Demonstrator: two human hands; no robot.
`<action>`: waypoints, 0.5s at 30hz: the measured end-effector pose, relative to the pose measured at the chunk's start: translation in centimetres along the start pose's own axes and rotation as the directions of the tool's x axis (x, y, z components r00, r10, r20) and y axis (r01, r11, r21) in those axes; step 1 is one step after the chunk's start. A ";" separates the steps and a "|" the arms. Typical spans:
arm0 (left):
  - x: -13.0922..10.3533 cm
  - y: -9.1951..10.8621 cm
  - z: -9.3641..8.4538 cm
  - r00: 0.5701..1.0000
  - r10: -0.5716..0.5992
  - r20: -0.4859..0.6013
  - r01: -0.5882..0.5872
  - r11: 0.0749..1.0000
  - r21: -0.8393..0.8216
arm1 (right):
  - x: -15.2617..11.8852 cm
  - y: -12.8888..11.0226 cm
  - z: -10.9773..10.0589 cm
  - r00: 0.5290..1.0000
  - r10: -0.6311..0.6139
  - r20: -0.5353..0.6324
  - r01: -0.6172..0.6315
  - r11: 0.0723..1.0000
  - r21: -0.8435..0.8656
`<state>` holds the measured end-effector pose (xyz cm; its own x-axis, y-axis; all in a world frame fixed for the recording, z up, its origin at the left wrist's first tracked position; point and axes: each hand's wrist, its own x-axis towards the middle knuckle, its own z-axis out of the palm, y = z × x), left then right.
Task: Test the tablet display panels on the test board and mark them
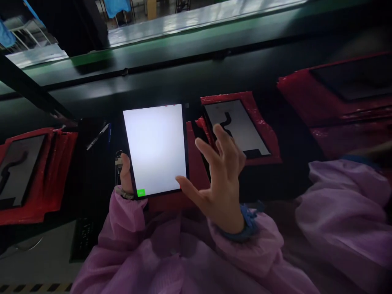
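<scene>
A lit tablet-sized display panel (156, 149) faces me, its screen white with a small green box in the lower left corner. My left hand (125, 173) grips its left edge, the thumb showing and the other fingers hidden behind it. Over the panel's lower right corner, my right hand (222, 175) hovers with fingers spread and holds nothing; its thumb tip overlaps the screen edge, and I cannot tell whether it touches. Beyond that hand, another panel (248, 130) with a curved black strip on its pale back lies on red wrapping (269, 139).
Red sleeves with a panel (26, 159) on top lie at left. A pen (97, 136) is beside them. More red wrapping (297, 98) carries a dark panel (355, 77) at far right. A co-worker's pink sleeve (343, 204) reaches in from the right. A dark ledge (171, 69) runs behind.
</scene>
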<state>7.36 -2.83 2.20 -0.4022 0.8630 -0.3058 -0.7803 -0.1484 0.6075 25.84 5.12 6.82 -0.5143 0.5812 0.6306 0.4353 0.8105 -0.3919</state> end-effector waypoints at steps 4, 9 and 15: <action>0.0 -0.3 0.3 0.998 0.055 -0.005 -0.055 0.998 0.041 | 3.7 0.1 1.8 0.966 -0.118 0.229 0.113 0.993 0.033; 0.2 -0.3 0.3 0.989 0.127 -0.081 -0.124 0.991 0.041 | 5.3 -0.6 4.7 0.911 -0.256 0.322 0.255 0.966 0.045; 0.4 -0.9 -0.6 0.982 0.150 -0.114 -0.147 0.988 0.040 | 3.4 -1.3 5.2 0.928 -0.345 0.142 0.358 0.930 -0.079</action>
<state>7.61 -2.68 1.06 -0.5669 0.7700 -0.2929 -0.6933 -0.2539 0.6744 19.70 6.43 5.93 -0.7324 0.2695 0.6253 0.2790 0.9565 -0.0855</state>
